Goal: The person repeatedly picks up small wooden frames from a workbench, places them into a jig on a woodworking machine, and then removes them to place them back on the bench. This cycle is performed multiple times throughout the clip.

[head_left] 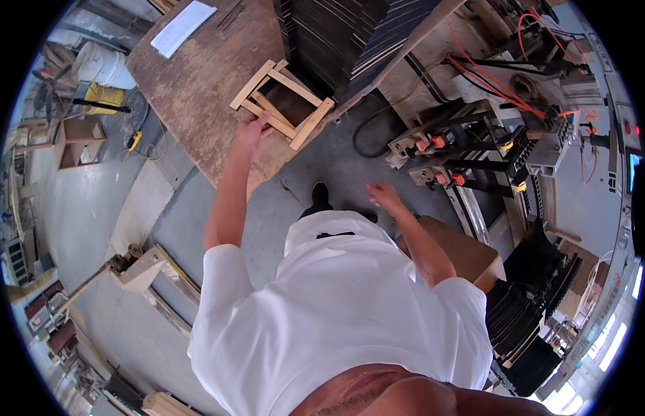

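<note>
A small light-wood frame (307,122), made of several jointed bars, rests near the front edge of a worn brown tabletop (191,83). My left hand (254,130) reaches forward to the frame's near left side, its fingers closed on the bar there. Out over the floor, away from the table, hangs my right hand (383,197). Its fingers are curled in, and I see nothing in them. Behind the frame rises a tall stack of dark strips (336,48).
On the table's far left lies a white sheet-like block (184,28). To my right stands a machine with black rails and orange-red parts (447,159), with orange hoses above it. A brown box (451,249) is by my right arm. Buckets (104,66) stand at the left.
</note>
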Motion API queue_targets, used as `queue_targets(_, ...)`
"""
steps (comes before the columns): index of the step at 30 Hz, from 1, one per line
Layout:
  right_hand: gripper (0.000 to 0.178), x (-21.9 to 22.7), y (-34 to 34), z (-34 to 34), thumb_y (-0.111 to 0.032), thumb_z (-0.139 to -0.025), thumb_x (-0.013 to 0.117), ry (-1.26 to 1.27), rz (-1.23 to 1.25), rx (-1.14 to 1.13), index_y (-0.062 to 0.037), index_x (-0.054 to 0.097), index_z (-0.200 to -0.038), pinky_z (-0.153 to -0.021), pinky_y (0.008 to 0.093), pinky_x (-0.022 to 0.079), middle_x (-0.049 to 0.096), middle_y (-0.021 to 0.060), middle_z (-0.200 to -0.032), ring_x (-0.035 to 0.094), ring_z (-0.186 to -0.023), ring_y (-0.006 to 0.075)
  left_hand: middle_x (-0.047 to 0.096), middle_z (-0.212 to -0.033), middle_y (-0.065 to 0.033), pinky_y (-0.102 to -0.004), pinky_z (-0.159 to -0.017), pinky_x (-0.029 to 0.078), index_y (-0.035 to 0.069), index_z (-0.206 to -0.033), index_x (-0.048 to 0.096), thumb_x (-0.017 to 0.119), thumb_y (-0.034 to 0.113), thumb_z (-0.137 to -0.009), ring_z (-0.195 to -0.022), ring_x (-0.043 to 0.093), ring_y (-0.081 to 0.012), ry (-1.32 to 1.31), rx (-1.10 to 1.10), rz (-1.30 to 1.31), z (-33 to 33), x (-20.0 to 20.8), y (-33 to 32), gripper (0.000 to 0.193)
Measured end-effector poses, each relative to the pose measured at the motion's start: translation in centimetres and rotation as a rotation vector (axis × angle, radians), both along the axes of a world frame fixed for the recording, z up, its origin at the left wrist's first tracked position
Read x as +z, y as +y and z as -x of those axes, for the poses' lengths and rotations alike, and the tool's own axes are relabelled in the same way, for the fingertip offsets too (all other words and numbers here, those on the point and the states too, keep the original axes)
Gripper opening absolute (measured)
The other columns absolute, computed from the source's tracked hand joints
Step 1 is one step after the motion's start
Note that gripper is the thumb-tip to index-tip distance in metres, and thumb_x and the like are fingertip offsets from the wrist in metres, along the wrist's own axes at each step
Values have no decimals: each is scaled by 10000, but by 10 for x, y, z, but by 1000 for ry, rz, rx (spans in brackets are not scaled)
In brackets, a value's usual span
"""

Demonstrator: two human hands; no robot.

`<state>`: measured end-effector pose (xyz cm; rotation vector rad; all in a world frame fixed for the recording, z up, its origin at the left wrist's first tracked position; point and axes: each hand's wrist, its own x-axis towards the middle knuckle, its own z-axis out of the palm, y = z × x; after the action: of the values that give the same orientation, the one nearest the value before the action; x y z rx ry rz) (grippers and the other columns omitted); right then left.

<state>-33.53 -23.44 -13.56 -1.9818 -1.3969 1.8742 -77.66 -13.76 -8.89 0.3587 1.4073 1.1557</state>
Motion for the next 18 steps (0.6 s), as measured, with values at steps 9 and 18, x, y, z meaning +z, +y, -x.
queue_targets(9,287,-104,-145,-154,-283,-886,553,108,179,-390,-91,576,-674,-410,288,428,543,14,-533,564,-477,135,675,-851,-163,-335,-699,552,-14,-1017,633,642,528,-867,-745,678,-248,991,-559,267,2,-5,56,563)
queue_targets(18,308,-41,-137,-100,-291,-897,584,-147,233,-373,-51,597,-705,-455,259,458,579,13,-624,558,-543,92,669,-1092,-160,-493,-1068,296,32,-1083,659,619,573,-794,-1156,520,-343,1761,-802,-266,-99,22,15,615)
